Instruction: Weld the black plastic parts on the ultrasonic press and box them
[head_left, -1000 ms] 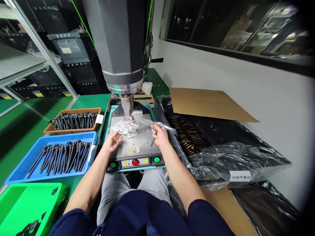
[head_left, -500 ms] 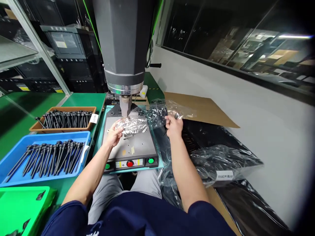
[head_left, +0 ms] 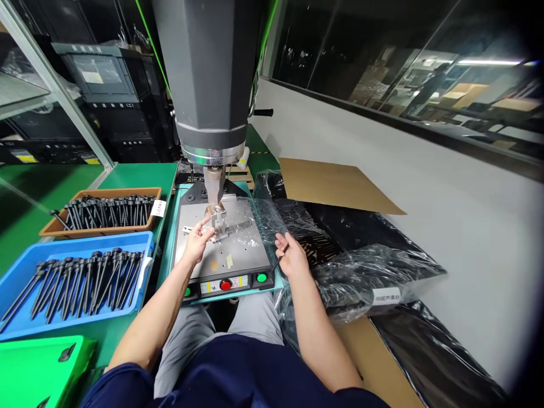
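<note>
My left hand (head_left: 198,241) is at the small metal fixture (head_left: 217,218) on the machine's grey plate (head_left: 242,258), its fingers beside the fixture; whether they grip the film is unclear. To the right, my right hand (head_left: 291,253) has its fingers curled round a thin dark part whose end sticks out below them. Clear plastic film (head_left: 267,221) stretches over the plate's right side, between the two hands. Directly above the fixture stands the machine's metal horn (head_left: 215,184). Red and green buttons line the front panel (head_left: 242,281).
Left of the machine are an orange tray (head_left: 55,228) and a blue tray (head_left: 147,243) of black stemmed parts, and a green tray (head_left: 34,368). A cardboard sheet (head_left: 335,181) and plastic-wrapped black goods (head_left: 365,280) lie at the right.
The crumpled film between my hands has spread lower over the plate, uncovering the fixture. My right hand has moved down and towards me, and a dark thin part now shows in it.
</note>
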### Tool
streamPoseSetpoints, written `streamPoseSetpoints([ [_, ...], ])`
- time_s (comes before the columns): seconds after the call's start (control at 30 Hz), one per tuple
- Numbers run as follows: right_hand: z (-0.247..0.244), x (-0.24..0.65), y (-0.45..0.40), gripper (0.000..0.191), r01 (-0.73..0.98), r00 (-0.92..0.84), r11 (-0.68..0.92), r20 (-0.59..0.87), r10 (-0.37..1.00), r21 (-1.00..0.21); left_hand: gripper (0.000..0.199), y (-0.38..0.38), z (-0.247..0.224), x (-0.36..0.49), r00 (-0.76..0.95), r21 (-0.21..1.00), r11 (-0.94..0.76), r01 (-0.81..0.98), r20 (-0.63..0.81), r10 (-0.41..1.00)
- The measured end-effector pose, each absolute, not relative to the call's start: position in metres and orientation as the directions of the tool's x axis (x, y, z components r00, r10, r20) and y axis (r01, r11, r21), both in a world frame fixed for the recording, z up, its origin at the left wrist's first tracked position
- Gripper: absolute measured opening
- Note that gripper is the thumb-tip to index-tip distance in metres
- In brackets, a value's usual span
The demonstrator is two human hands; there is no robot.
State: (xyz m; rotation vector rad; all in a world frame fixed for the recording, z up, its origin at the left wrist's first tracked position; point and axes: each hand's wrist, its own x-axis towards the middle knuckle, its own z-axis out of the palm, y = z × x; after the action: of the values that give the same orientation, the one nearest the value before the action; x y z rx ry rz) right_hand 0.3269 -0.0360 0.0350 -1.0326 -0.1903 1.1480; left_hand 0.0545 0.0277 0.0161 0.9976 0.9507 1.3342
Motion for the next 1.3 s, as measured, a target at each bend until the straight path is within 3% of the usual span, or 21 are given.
streamPoseSetpoints([
  [0.13, 0.01, 0.311, -0.058, 0.031, -0.603, 0.484, 0.021, -0.345, 0.805, -0.797, 0.061, 0.026, 0.012, 0.051, 0.035, 0.942, 0.015, -0.335, -0.003, 0.999],
  [0.27, -0.019, 0.282, -0.079, 0.036, -0.63, 0.423, -0.072, -0.42, 0.803, -0.773, 0.054, 0.022, 0.013, 0.049, 0.027, 0.947, 0.021, -0.321, -0.013, 1.0],
  [0.4, -0.042, 0.242, -0.092, 0.041, -0.638, 0.155, -0.307, -0.509, 0.847, -0.706, 0.052, 0.016, 0.015, 0.048, 0.026, 0.943, 0.041, -0.33, -0.034, 0.999],
  [0.5, -0.048, 0.213, -0.084, 0.043, -0.607, -0.039, -0.383, -0.454, 0.89, -0.697, 0.048, 0.013, 0.021, 0.049, 0.027, 0.949, 0.046, -0.312, -0.039, 0.999],
  [0.6, -0.042, 0.194, -0.058, 0.041, -0.545, -0.053, -0.285, -0.307, 0.95, -0.789, 0.038, 0.011, 0.031, 0.05, 0.037, 0.951, 0.041, -0.307, -0.031, 0.999],
  [0.73, -0.018, 0.188, -0.011, 0.031, -0.278, 0.112, 0.084, 0.055, 0.992, -0.957, 0.031, 0.012, 0.05, 0.051, 0.058, 0.917, 0.028, -0.397, -0.005, 0.998],
  [0.83, 0.0, 0.191, 0.02, 0.031, -0.018, 0.208, 0.314, 0.304, 0.93, -0.949, 0.03, 0.014, 0.062, 0.052, 0.046, 0.896, 0.019, -0.443, 0.001, 0.999],
  [0.9, 0.008, 0.19, 0.038, 0.034, 0.069, 0.227, 0.382, 0.387, 0.894, -0.922, 0.031, 0.015, 0.068, 0.052, 0.029, 0.889, 0.017, -0.457, -0.004, 1.0],
  [1.0, 0.013, 0.182, 0.058, 0.034, 0.095, 0.237, 0.397, 0.408, 0.882, -0.913, 0.032, 0.017, 0.072, 0.053, 0.011, 0.884, 0.016, -0.467, -0.012, 1.0],
  [1.13, 0.016, 0.168, 0.076, 0.032, 0.004, 0.24, 0.364, 0.354, 0.904, -0.931, 0.034, 0.02, 0.072, 0.054, 0.0, 0.882, 0.013, -0.47, -0.015, 1.0],
  [1.3, 0.021, 0.17, 0.085, 0.046, -0.109, 0.153, 0.259, 0.242, 0.958, -0.96, 0.034, 0.023, 0.066, 0.05, -0.02, 0.88, -0.002, -0.476, -0.008, 1.0],
])
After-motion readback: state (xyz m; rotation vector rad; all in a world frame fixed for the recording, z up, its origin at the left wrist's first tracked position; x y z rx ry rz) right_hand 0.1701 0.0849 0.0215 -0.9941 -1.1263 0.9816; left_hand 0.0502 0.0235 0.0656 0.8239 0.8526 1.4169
